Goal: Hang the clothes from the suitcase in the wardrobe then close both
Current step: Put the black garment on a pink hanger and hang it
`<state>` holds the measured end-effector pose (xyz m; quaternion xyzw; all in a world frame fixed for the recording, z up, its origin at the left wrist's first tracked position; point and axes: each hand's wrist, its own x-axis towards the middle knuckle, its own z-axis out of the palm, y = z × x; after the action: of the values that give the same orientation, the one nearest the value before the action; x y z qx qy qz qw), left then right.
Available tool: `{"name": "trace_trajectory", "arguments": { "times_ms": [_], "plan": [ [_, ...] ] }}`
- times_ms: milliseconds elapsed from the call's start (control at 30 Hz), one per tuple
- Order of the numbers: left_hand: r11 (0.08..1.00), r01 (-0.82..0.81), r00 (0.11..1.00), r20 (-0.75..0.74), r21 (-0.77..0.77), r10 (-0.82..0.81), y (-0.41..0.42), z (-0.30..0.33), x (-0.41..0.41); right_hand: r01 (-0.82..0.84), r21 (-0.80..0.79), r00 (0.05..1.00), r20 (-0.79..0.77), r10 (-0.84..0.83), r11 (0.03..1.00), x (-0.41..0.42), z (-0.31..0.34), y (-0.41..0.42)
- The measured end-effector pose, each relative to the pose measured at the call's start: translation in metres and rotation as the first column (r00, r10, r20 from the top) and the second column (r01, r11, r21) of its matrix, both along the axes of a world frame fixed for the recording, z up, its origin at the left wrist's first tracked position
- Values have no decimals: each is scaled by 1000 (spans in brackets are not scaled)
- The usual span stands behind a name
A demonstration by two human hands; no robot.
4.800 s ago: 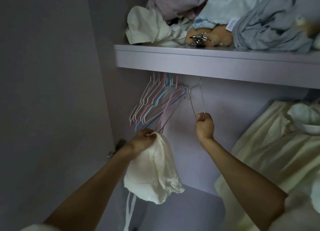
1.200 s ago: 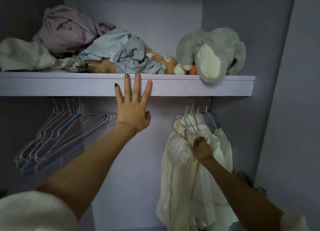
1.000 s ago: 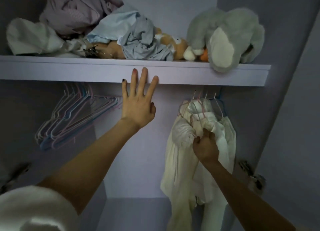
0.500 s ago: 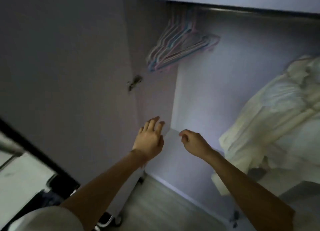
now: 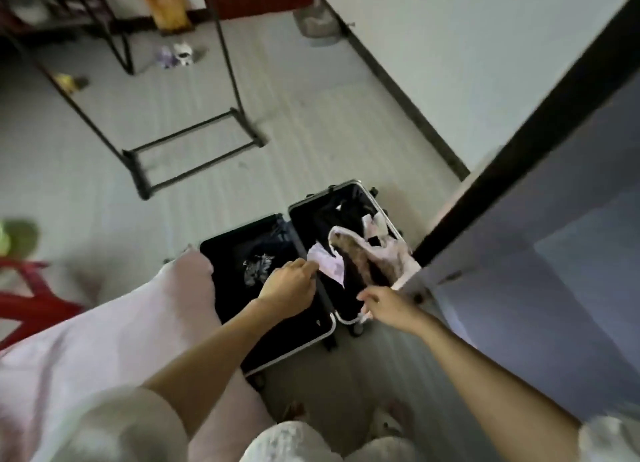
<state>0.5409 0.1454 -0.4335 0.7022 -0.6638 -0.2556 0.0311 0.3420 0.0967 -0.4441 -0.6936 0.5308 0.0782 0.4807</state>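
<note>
Open suitcase on floor, frame centre; pale garment lies in its right half. Left hand loosely curled, right hand relaxed, nothing gripped. Garment best lifted by shoulders, kept untangled.

Grey floor, open suitcase, rack

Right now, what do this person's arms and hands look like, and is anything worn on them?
Both forearms are bare, with no gloves, watch or bracelet visible. The left hand and right hand are bare too. A short pale sleeve covers the left upper arm; a whitish sleeve edge shows on the right.
</note>
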Motion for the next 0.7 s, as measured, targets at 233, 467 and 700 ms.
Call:
{"name": "trace_trajectory", "arguments": {
  "times_ms": [233,467,700],
  "plan": [
    [926,-312,943,-48,213,329,14,-57,112,-57,96,998,4,57,994,104,-56,-38],
    [815,-516,827,-93,262,554,-31,-201,170,-116,79,993,0,116,990,175,-203,-96],
    [749,-570,776,-78,338,626,-73,-439,214,-138,109,986,-80,147,984,240,-446,-129]
  ]
}}
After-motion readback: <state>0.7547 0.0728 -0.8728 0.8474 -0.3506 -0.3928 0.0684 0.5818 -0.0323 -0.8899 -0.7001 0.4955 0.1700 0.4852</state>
